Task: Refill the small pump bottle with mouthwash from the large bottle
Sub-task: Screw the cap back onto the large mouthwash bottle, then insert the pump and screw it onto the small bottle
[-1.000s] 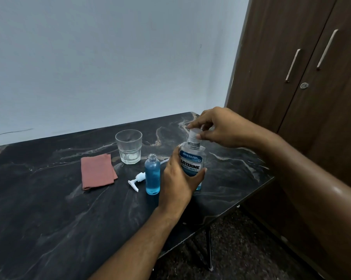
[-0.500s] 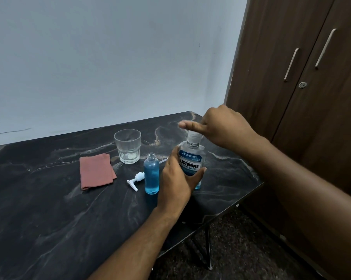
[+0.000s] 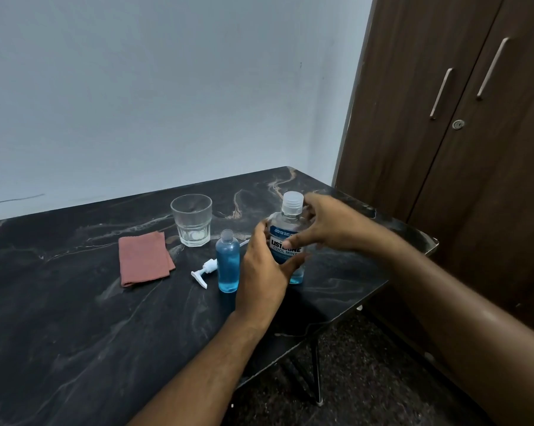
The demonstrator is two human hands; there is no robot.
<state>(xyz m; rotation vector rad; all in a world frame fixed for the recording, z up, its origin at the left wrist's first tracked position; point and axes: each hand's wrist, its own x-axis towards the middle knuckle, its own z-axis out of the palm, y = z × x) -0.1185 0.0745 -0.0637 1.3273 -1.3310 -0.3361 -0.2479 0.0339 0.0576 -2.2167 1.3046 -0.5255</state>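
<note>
The large bottle (image 3: 287,241) is gripped upright on the bench (image 3: 59,318) by the left hand (image 3: 264,272), whose fingers are curled round its lower body. It is also touched at the label by the right hand (image 3: 324,226), fingers loosely spread beside the capped neck. Just left of the large bottle, the small pump bottle (image 3: 227,261) is seen standing open, part filled with blue liquid. Its pump head (image 3: 204,270) is laid left of it, with a folded cloth (image 3: 144,258) and a glass (image 3: 192,219) farther left.
</note>
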